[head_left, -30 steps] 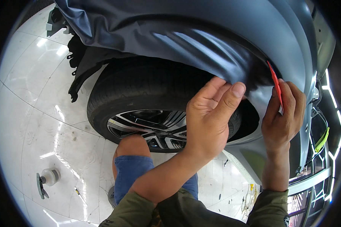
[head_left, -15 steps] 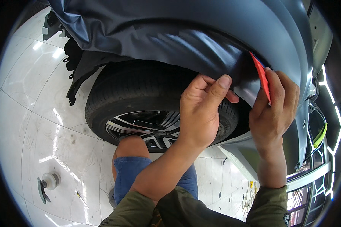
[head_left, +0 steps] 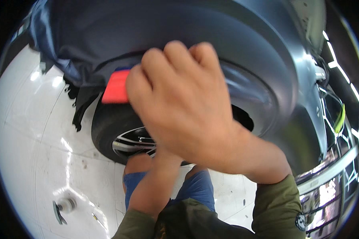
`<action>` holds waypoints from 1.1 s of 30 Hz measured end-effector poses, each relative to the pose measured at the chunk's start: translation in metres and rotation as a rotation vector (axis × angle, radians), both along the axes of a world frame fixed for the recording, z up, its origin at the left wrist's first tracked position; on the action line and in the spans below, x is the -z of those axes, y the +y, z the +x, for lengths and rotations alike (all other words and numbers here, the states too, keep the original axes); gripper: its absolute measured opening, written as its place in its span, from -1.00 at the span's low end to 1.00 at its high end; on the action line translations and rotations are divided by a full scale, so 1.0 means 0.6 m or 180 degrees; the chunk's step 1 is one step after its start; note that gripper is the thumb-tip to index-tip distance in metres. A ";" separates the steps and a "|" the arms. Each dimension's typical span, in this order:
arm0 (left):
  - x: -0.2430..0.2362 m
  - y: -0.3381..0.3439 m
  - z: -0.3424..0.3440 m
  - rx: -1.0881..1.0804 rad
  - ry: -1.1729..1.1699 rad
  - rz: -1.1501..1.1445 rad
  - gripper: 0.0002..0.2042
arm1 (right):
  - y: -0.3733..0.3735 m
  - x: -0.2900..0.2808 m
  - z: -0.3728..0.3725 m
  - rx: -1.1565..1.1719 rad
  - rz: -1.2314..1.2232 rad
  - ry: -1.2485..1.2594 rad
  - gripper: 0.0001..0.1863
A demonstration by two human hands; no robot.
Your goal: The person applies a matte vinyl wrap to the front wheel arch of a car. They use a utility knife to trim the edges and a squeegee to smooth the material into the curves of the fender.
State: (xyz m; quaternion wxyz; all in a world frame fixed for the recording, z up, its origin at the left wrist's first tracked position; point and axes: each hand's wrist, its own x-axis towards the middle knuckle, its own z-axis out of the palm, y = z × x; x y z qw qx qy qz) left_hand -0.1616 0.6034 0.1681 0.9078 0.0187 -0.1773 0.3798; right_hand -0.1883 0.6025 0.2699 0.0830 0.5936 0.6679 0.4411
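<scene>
My right hand, blurred and large in the middle, is closed on a flat red squeegee with a dark blue edge, held at the film over the wheel arch. My left hand lies behind it; only wrist and forearm show, and its fingers are hidden. Dark satin film covers the car fender, hanging creased at the left. Below is the tyre with a black-and-silver wheel, near my bent knees.
A loose black liner piece hangs left of the tyre. A spray bottle and a thin tool lie on the white tiled floor. A yellow-green object hangs at the car's right side.
My right hand and the squeegee have moved sharply left, from the arch's right part to its middle, now covering my left hand. The view has shifted, with the fender's creases partly hidden.
</scene>
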 end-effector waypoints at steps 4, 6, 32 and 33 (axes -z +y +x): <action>-0.003 -0.008 -0.009 -0.0034 -0.0046 0.0015 -0.88 | -0.130 -0.027 0.029 0.0085 0.0385 0.0650 -0.60; 0.004 -0.015 -0.001 -0.0118 -0.0112 0.0303 -0.85 | -0.211 -0.029 0.054 0.0146 0.0577 0.1102 -0.57; -0.006 -0.120 0.087 0.0149 -0.0291 0.0866 -0.90 | -0.257 -0.027 0.178 0.0319 0.1572 -0.0555 -0.62; -0.005 -0.121 0.086 0.0184 -0.0320 0.0894 -0.84 | -0.248 -0.027 0.171 0.0309 0.1509 -0.0538 -0.62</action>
